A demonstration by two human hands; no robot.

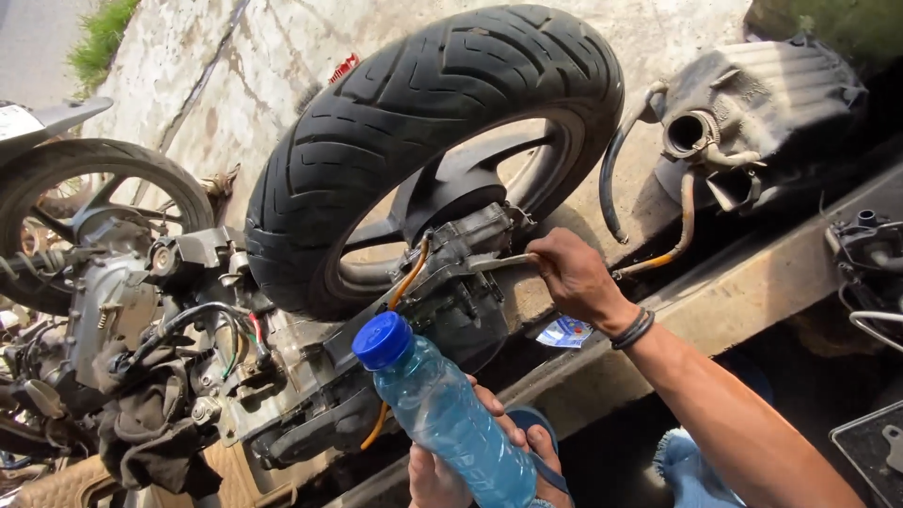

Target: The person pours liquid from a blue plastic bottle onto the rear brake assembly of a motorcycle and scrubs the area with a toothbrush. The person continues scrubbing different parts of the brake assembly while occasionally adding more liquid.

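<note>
My left hand (450, 463) grips a clear plastic bottle (447, 414) with bluish liquid and a blue cap (382, 339), held tilted near the bottom middle. My right hand (576, 276) reaches up and holds a metal tool (499, 262) against the dark engine and swingarm block (451, 282) of a scooter. A large black rear tyre (423, 103) on a black wheel stands right behind that block. An orange hose (406, 280) runs down across the block beside the bottle cap. A dark band sits on my right wrist.
A dirty engine unit with wires and a rag (150, 376) lies at the left, and another wheel (89, 202) behind it. A black air-filter box with hoses (752, 113) rests at the upper right on the concrete ground. A concrete kerb (743, 282) crosses below it.
</note>
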